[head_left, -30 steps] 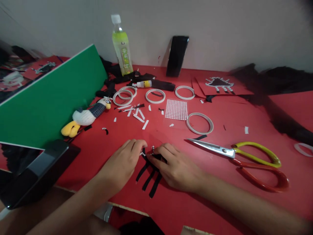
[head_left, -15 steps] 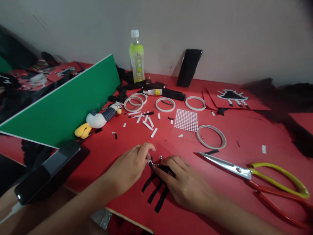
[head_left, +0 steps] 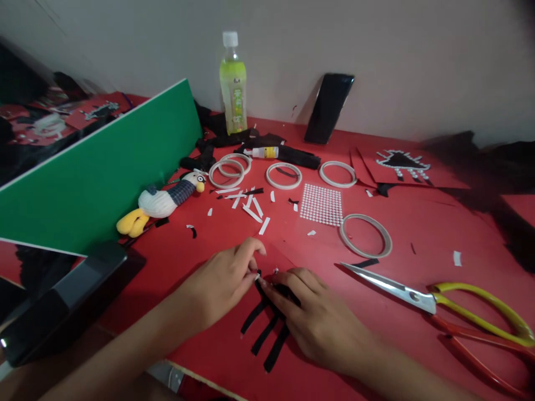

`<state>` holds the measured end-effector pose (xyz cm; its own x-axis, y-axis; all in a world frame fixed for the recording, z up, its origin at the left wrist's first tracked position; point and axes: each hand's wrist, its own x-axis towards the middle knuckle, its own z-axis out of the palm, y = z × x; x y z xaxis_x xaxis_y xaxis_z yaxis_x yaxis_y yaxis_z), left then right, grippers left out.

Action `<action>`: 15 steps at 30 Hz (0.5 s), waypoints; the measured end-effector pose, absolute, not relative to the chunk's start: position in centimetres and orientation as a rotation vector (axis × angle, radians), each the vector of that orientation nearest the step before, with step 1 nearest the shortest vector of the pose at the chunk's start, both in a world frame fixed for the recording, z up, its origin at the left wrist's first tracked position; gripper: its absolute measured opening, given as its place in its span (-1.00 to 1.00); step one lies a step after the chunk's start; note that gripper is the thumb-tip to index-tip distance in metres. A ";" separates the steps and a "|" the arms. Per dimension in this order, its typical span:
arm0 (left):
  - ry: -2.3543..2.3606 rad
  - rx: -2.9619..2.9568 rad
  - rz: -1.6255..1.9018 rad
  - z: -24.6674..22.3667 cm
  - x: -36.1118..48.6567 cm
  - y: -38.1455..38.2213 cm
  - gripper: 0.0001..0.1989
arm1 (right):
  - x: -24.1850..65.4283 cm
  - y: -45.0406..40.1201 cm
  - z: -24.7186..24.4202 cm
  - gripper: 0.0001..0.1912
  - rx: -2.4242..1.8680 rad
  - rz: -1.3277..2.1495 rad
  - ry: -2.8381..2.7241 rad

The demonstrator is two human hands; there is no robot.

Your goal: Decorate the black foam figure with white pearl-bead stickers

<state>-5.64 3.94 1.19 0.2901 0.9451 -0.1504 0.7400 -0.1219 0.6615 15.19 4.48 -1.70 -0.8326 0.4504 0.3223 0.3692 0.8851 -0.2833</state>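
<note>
A black cut-out piece (head_left: 264, 334) with several dangling strips lies on the red table, partly hidden under my right hand (head_left: 311, 306). The fingers of that hand press on its upper part, near small pearl beads (head_left: 276, 270). At the piece's upper left corner, my left hand (head_left: 228, 281) has its thumb and index finger close together beside a tiny white bit (head_left: 258, 275); whether it grips this bit is too small to tell. A square sheet of pearl beads (head_left: 321, 205) lies beyond my right hand.
Large scissors (head_left: 418, 298) lie at the right. Tape rolls (head_left: 284, 176), paper scraps (head_left: 253, 211), a glue bottle (head_left: 265, 152), a drink bottle (head_left: 234, 94) and a phone (head_left: 329, 108) are farther back. A green board (head_left: 108, 172) and bird toy (head_left: 161, 201) stand left.
The view has shifted slightly. My left thumb has moved down against the black piece's upper left corner, while my right hand stays pressed on the piece.
</note>
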 end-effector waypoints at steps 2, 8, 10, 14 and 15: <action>1.507 1.910 0.434 1.2 -5.7 4.1 -0.71 | 15.2 4.5 -1.6 -0.56 -0.604 0.293 -2.682; 1.540 2.046 0.450 1.2 -5.7 4.1 -0.75 | 15.1 4.7 -1.6 -0.57 -0.590 0.264 -2.677; 1.556 2.135 0.436 1.2 -5.7 4.1 -0.76 | 15.1 4.7 -1.6 -0.58 -0.589 0.261 -2.674; 1.560 2.292 0.366 1.2 -5.5 4.2 -0.83 | 15.1 4.7 -1.6 -0.58 -0.574 0.267 -2.667; 1.560 2.317 0.349 1.2 -5.5 4.3 -0.84 | 15.1 4.7 -1.6 -0.58 -0.570 0.269 -2.665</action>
<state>-5.49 4.26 1.21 0.3720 0.9280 0.0209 0.8487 -0.3492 0.3973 15.09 4.69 -1.61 -0.8367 0.4275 0.3424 0.3506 0.8983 -0.2649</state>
